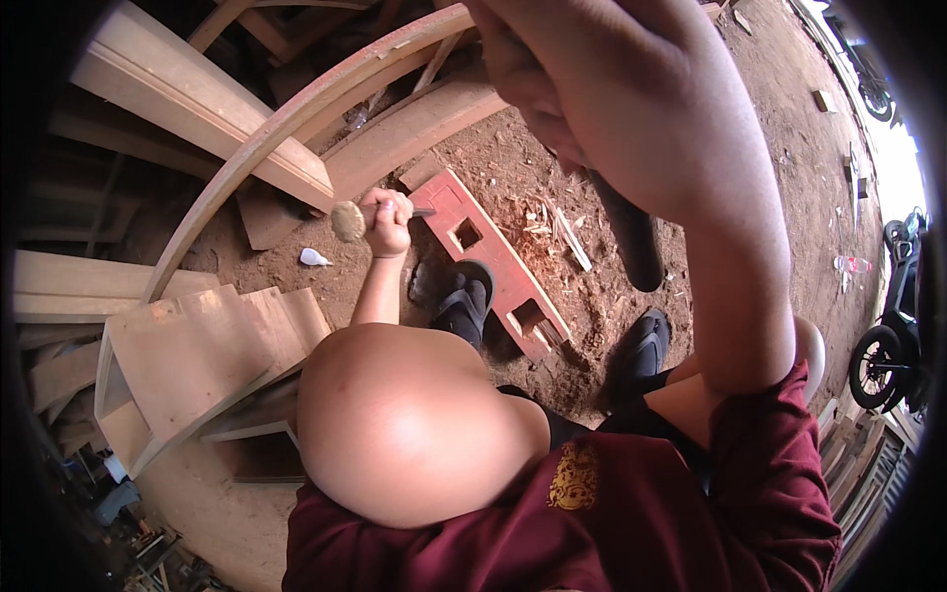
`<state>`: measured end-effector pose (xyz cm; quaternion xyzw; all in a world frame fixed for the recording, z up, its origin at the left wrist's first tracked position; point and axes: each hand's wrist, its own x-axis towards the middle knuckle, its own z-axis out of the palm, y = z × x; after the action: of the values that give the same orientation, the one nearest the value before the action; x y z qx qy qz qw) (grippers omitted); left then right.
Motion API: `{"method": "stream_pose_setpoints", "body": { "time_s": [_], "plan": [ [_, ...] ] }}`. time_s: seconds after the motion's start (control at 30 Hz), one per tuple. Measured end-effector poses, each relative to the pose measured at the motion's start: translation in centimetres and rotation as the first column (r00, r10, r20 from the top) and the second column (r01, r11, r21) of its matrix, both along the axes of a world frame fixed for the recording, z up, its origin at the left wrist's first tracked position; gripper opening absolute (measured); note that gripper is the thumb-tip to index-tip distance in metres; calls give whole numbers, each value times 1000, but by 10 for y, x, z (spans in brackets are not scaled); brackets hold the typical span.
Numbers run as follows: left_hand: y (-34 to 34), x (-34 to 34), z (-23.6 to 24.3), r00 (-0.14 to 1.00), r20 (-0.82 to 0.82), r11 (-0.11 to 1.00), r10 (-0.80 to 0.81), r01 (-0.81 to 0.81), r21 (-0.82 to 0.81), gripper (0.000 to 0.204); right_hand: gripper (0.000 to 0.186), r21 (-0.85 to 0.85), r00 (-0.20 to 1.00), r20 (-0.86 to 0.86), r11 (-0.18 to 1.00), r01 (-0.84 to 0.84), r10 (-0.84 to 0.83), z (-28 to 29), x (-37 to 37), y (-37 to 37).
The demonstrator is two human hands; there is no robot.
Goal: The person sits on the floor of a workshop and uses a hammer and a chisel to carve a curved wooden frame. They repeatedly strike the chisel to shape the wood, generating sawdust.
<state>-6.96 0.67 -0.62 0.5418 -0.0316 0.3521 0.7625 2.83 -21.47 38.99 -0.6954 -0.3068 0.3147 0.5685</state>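
1. The left hand (389,223) has its grip closed around a wooden-handled chisel (347,220).
2. Just beyond that grip lies a red mortised plank (498,264) on the dirt floor (769,148).
3. The right hand (631,94), raised, clenches a dark mallet handle (629,237).

A red board (498,266) with 2 square mortises lies on dirt.

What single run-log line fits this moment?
left hand: grips chisel on red plank | right hand: raised, holds dark mallet | foot on plank
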Motion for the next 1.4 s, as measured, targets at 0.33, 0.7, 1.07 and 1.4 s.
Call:
{"method": "stream_pose_setpoints", "body": {
  "time_s": [0.33,0.7,1.07,1.4],
  "plan": [
    [20,6,-4,1000,-4,974,1,-2,-226,20,48,-34,998,11,998,-55,55,-24,6,-5],
    [7,6,2,983,-111,977,149,-163,-135,21,45,7,984,157,997,-80,78,-41,5,-8],
    [-6,14,-8,904,-49,805,425,-352,477,12,50,-562,684,533,813,-154,498,-181,-18,50],
    [-2,5,-32,978,-184,995,100,-99,15,19,39,94,796,602,996,13,-67,-141,-35,45]
  ]
}}
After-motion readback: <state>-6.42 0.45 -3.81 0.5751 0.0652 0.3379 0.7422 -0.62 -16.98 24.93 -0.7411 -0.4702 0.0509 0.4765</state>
